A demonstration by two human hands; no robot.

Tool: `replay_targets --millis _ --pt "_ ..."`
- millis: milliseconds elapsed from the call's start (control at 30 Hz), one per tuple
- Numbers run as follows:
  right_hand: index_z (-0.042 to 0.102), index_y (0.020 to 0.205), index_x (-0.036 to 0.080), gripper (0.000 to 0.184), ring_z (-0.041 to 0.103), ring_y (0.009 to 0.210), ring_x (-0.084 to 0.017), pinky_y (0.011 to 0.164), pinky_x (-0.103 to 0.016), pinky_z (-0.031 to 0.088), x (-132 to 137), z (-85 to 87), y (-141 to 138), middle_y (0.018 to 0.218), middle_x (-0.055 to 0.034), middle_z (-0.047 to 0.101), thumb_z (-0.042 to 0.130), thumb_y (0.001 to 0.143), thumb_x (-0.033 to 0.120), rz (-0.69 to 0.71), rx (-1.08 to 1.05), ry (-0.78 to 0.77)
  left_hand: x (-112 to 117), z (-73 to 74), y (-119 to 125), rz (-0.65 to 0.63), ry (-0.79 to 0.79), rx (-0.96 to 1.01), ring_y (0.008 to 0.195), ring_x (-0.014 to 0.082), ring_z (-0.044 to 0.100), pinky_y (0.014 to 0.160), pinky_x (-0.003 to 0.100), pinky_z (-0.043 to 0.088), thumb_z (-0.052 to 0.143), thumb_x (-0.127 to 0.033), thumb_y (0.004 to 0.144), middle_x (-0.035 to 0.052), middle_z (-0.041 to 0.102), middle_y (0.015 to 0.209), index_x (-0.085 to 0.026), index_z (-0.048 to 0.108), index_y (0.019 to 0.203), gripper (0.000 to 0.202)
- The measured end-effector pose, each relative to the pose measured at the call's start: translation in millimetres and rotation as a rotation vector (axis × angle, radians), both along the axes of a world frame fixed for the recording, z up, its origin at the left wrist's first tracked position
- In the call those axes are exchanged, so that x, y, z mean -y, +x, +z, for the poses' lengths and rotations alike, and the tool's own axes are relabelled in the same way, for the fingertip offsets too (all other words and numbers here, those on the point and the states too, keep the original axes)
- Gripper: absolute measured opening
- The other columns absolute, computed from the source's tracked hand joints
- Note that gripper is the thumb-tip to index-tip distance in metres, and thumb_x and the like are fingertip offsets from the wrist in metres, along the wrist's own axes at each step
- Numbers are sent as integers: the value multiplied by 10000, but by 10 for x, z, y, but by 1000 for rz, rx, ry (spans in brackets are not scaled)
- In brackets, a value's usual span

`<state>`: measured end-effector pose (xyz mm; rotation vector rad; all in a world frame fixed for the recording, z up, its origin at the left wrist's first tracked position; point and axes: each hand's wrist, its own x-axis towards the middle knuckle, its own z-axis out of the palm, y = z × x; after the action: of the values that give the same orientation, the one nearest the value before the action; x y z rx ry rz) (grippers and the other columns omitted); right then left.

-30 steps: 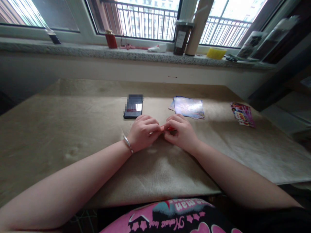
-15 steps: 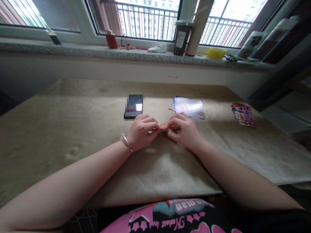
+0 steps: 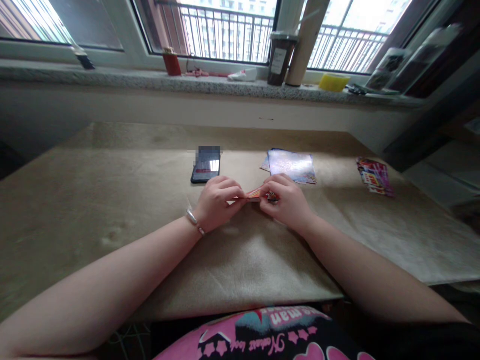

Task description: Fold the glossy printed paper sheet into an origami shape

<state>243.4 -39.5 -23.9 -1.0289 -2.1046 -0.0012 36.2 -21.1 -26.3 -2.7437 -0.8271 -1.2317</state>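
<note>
A small red printed packet (image 3: 255, 194) is held low over the table, pinched from both sides. My left hand (image 3: 222, 201) grips its left end between thumb and fingers. On the right end, my right hand (image 3: 285, 201) is closed, its curled fingers covering much of that side. Parts of the packet are hidden, so its full shape cannot be made out. Just beyond my left hand lies a dark phone (image 3: 207, 165). Behind my right hand is a small stack of shiny printed cards (image 3: 292, 165).
Colourful printed packets or wrappers (image 3: 375, 176) lie toward the right side of the brown-covered table (image 3: 112, 200). Along the granite windowsill (image 3: 127, 80) stand a red container (image 3: 172, 62), a dark lidded jar (image 3: 281, 59) and a yellow item (image 3: 333, 82).
My hands have shifted only slightly, and a bit more of the red packet shows between them. The phone and cards have stayed where they were.
</note>
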Motion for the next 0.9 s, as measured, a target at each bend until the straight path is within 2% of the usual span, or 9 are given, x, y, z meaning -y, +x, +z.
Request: replay_targets --millis 200,367,567,733,800,900 --pt "577 711 218 81 570 834 -199 764 -341 481 8 28 36 802 -33 632 586 732 140 -2 2 69 -36 -36 -28 6 -47 43 730 135 568 693 255 441 620 -207 838 20 645 782 -179 659 821 50" --pt "574 719 217 87 578 806 -194 759 -347 487 9 80 83 778 -28 625 580 745 135 -6 -31 127 -48 -40 -28 20 -113 79 725 126 566 679 236 456 591 -199 853 30 624 782 -164 659 818 85" --pt "577 740 224 90 579 813 -197 763 -358 485 -9 81 124 796 -30 621 581 751 135 6 -47 139 -56 -48 -70 138 -194 56 754 139 571 703 257 462 578 -284 873 35 624 807 -171 677 864 150" --pt "566 730 226 98 571 817 -197 781 -364 478 -35 63 175 793 -29 623 577 756 132 51 -24 145 -67 -61 -112 249 -337 46 635 109 529 575 223 413 541 -381 897 14 606 767 -210 702 942 239" --pt "568 731 224 101 569 818 -194 789 -362 478 -40 58 188 795 -29 629 577 756 127 86 17 153 -62 -54 -114 219 -385 76 633 110 528 563 219 410 525 -399 902 11 615 754 -211 694 988 266" --pt "586 746 221 87 570 841 -197 785 -357 483 -38 54 185 825 -39 639 576 771 138 115 89 156 -50 -38 -110 140 -480 185 685 115 561 567 212 433 499 -387 908 35 652 849 -179 671 1022 293"
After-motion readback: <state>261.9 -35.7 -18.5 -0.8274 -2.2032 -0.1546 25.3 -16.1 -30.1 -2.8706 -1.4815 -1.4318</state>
